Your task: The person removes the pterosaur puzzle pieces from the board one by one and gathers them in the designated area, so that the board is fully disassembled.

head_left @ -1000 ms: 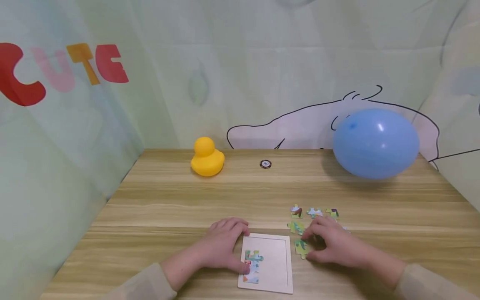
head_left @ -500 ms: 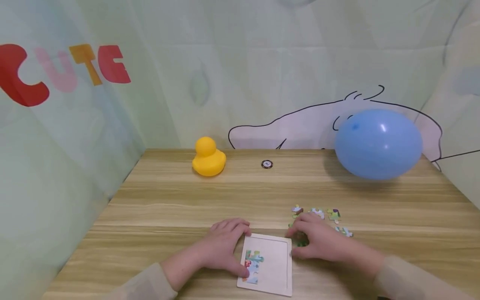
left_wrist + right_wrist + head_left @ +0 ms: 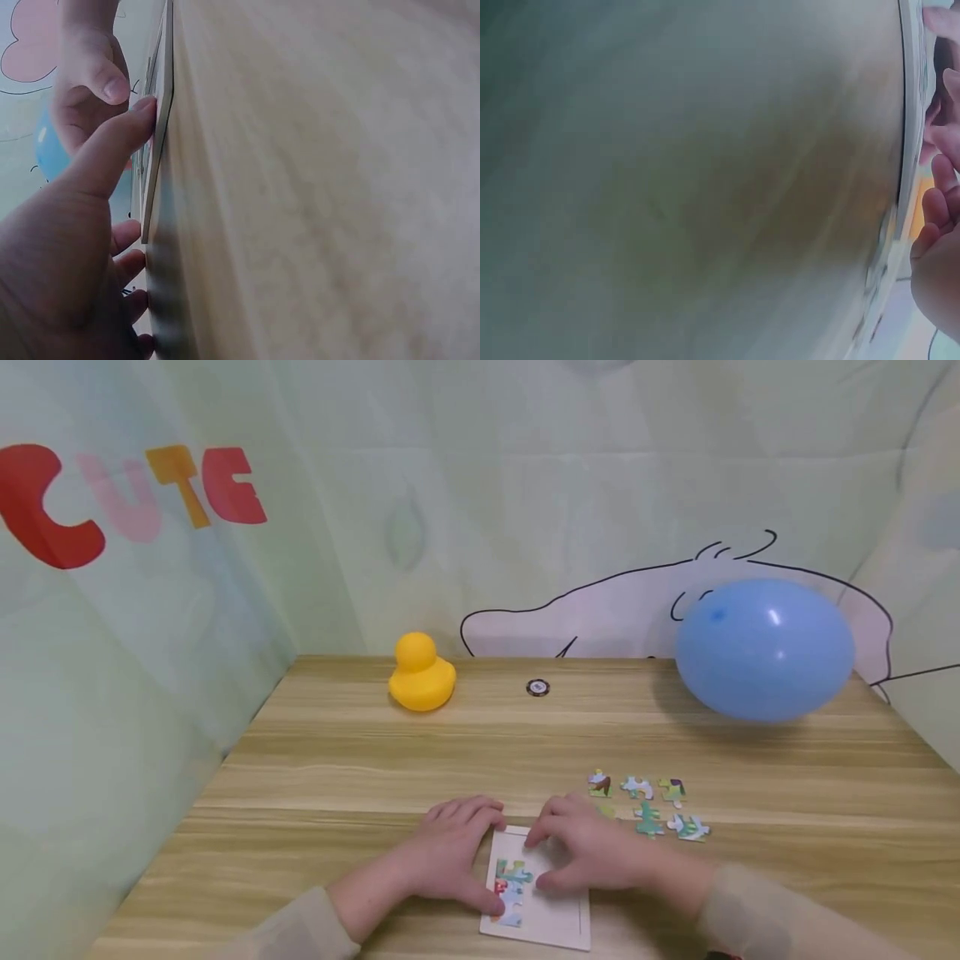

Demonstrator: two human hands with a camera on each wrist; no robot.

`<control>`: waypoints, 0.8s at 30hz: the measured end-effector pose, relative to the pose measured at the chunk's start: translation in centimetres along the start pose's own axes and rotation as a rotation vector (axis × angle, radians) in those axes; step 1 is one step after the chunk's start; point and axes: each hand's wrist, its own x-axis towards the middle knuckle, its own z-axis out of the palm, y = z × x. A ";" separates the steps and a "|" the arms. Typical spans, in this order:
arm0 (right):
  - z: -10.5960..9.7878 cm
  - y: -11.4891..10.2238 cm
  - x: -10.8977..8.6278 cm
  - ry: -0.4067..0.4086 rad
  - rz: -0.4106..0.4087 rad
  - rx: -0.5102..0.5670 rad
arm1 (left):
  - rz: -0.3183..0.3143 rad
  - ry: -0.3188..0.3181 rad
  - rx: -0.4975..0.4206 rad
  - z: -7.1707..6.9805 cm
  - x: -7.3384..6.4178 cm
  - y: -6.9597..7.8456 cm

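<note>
A pale puzzle tray (image 3: 551, 927) lies on the table, with several joined jigsaw pieces (image 3: 513, 893) along its left side. My left hand (image 3: 453, 852) rests at the tray's left edge. Its thumb presses on the joined pieces, and its fingers spread near the upper left corner. In the left wrist view, that thumb (image 3: 124, 139) lies against the tray (image 3: 156, 180). Over the tray's right part is my right hand (image 3: 588, 852), bent, with a gap between thumb and forefinger. No piece shows in that gap; the space under its palm is hidden.
Several loose jigsaw pieces (image 3: 648, 818) lie right of the tray, one partly behind the right hand. Farther back are a yellow rubber duck (image 3: 422, 681), a poker chip (image 3: 537, 687) and a blue balloon (image 3: 765, 650). A printed curtain (image 3: 360, 510) borders the table.
My right hand has moved left from the loose pieces to above the tray, uncovering pieces at the right. My left hand has stayed at the tray. The view has shifted slightly.
</note>
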 end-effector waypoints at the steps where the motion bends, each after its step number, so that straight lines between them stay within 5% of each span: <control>1: 0.2 -0.1 0.1 -0.003 -0.006 -0.002 | 0.000 -0.001 0.001 0.0 0.0 0.0; 24: 1.3 -1.3 0.6 -0.027 0.011 -0.030 | -0.013 -0.008 0.005 -0.3 0.0 0.4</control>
